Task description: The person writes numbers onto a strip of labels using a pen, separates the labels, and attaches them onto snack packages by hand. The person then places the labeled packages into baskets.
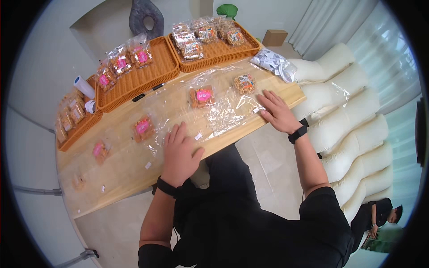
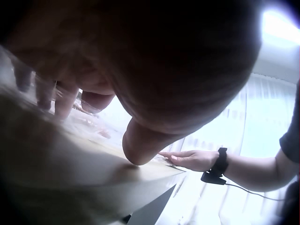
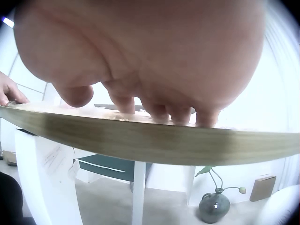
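In the head view, the left hand point(image 1: 180, 154) rests with spread fingers on clear plastic film at the wooden table's point(image 1: 120, 183) near edge. Further right, the right hand point(image 1: 279, 111) lies palm down on the film, fingers extended. Beyond the hands sit a pink-labelled snack pack point(image 1: 202, 96) and a pack with a multicoloured label point(image 1: 244, 84). Another pink-labelled pack point(image 1: 143, 128) is left of the left hand. The left wrist view shows the left hand's thumb point(image 2: 145, 143) touching the tabletop. The right hand's fingertips point(image 3: 161, 112) meet the table top behind its edge in the right wrist view.
Wicker trays point(image 1: 138, 85) holding packs line the far side, beside a white roll point(image 1: 84, 87). A silvery plastic bag point(image 1: 274, 64) lies at the right end. More packs point(image 1: 101, 151) stand to the left. Cream cushions point(image 1: 330, 116) fill the right; another person point(image 1: 380, 219) is lower right.
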Demonstrator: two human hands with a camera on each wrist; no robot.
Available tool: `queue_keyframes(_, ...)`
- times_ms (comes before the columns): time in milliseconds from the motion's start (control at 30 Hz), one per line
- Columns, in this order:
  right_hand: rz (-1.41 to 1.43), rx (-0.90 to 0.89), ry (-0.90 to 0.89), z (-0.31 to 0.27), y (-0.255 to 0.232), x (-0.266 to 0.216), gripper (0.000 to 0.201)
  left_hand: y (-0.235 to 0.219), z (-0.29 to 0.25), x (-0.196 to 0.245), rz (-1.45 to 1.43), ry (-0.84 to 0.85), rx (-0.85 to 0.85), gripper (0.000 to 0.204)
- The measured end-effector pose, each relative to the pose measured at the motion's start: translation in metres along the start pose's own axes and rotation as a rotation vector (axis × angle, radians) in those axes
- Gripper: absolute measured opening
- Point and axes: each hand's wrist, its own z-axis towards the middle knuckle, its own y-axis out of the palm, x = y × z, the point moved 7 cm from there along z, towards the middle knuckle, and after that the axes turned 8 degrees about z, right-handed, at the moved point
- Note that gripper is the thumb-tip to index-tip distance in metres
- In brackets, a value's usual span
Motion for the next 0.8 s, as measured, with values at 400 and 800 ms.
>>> queue_keyframes(400, 0.109, 0.059, -0.021, -0.012, -0.009, 0.029, 0.047, -0.052, -0.038, -0.040, -0.202, -0.049, 0.191, 0.030)
queue_keyframes(800, 1.534, -0.044, 0.027, 0.082, -0.039, 0.073, 0.054, -0.131, -0.169, -0.257, -0.726, -0.782, 0.778, 0.033)
